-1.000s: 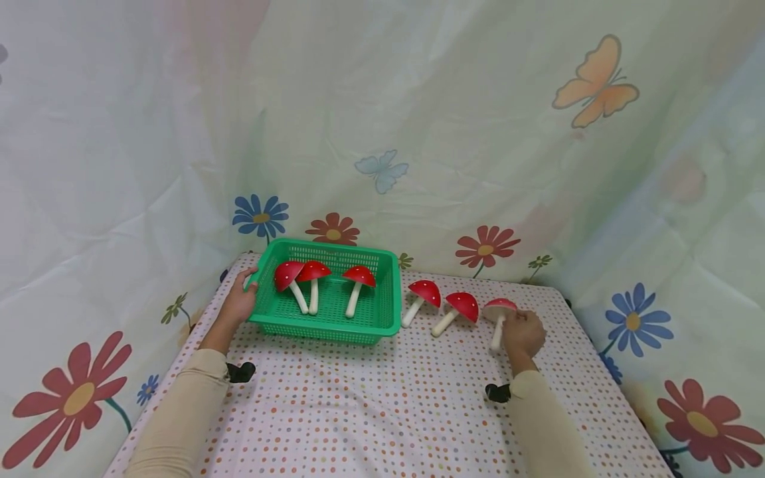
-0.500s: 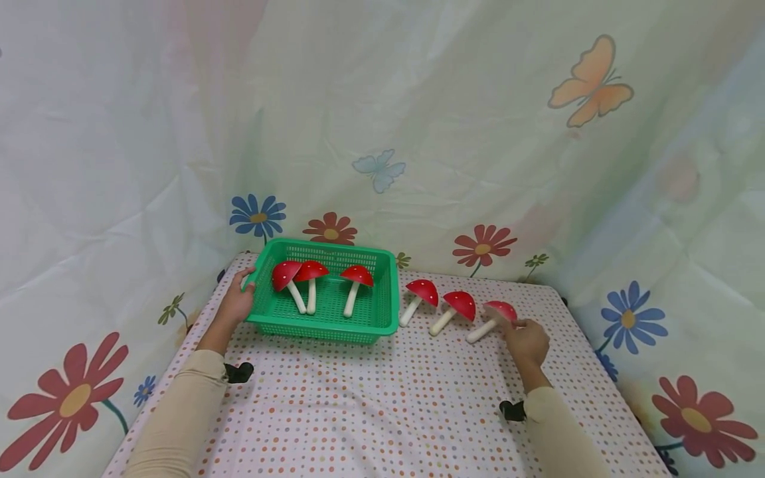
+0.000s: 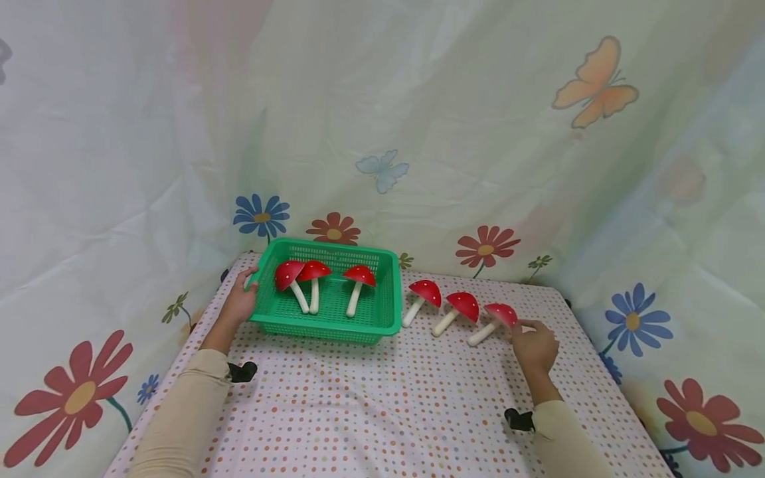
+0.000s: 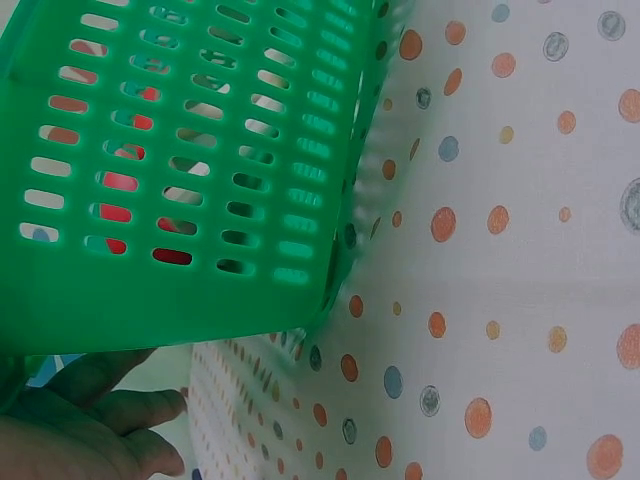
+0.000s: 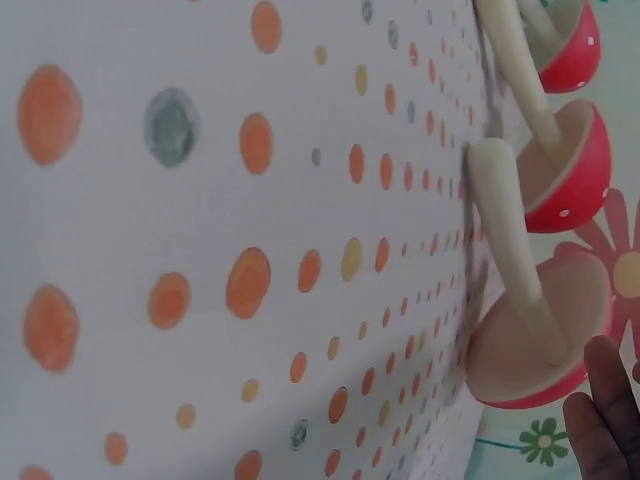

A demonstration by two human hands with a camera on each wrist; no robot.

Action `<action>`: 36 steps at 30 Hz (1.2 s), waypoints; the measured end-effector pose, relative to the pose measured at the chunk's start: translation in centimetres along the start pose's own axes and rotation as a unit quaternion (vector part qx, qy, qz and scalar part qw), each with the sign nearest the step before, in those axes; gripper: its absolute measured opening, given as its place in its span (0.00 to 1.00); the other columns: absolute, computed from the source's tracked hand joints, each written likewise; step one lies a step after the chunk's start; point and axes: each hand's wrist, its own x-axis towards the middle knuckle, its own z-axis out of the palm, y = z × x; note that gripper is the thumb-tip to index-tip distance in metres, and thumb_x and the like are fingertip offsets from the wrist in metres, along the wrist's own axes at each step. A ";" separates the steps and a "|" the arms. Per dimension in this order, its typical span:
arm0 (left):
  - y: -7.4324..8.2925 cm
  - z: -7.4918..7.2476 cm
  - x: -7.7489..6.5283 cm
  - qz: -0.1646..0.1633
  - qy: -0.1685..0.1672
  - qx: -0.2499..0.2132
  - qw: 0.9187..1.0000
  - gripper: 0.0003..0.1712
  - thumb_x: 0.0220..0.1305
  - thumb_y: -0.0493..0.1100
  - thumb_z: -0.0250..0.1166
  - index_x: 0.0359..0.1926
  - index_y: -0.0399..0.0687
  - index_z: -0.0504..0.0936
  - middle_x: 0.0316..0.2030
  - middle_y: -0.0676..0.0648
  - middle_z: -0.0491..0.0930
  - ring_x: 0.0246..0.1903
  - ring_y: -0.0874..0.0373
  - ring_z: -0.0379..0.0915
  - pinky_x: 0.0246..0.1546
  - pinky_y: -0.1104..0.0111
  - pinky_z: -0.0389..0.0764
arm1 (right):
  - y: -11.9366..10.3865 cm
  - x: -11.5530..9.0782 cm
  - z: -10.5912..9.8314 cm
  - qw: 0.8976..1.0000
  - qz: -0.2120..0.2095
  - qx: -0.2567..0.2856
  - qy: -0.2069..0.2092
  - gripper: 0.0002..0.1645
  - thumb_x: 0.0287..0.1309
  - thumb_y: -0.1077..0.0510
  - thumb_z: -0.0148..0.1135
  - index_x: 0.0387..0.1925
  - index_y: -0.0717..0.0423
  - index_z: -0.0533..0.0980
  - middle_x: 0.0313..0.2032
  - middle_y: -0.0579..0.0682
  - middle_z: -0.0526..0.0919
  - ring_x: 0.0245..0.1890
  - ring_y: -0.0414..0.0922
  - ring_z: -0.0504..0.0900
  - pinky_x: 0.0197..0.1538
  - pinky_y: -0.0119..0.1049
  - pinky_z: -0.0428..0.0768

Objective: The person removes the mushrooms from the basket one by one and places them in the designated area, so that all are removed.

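A green plastic basket (image 3: 323,326) sits at the back left of the table, with three red-capped toy mushrooms lying inside it. My left hand (image 3: 238,303) grips the basket's left rim; in the left wrist view its fingers (image 4: 135,408) show below the basket's pierced wall. To the right of the basket, three more toy mushrooms lie in a row, white stems pointing toward the front left. My right hand (image 3: 536,346) is beside the cap of the rightmost toy mushroom (image 3: 501,314). Its fingertips (image 5: 607,372), fairly straight, are right at the cap's edge in the right wrist view.
A white cloth with coloured dots covers the table (image 3: 358,411). Behind and at both sides hangs a pale curtain (image 3: 335,99) printed with flowers and butterflies. A small black device (image 3: 518,419) is strapped at each wrist.
My right hand lays the rightmost toy mushroom down, turning its stem toward the left, then lets go and draws slightly right. The left hand stays at the basket rim.
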 end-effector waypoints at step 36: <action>-0.1 0.4 0.2 -0.013 -0.002 0.004 1.000 0.29 0.80 0.50 0.36 0.78 0.60 0.46 0.78 0.36 0.43 0.75 0.32 0.41 0.69 0.37 0.50 | -23.0 -6.0 14.1 0.943 -0.120 0.177 -0.257 0.21 0.60 0.64 0.66 0.56 0.59 0.78 0.57 0.59 0.80 0.59 0.57 0.77 0.56 0.50 0.80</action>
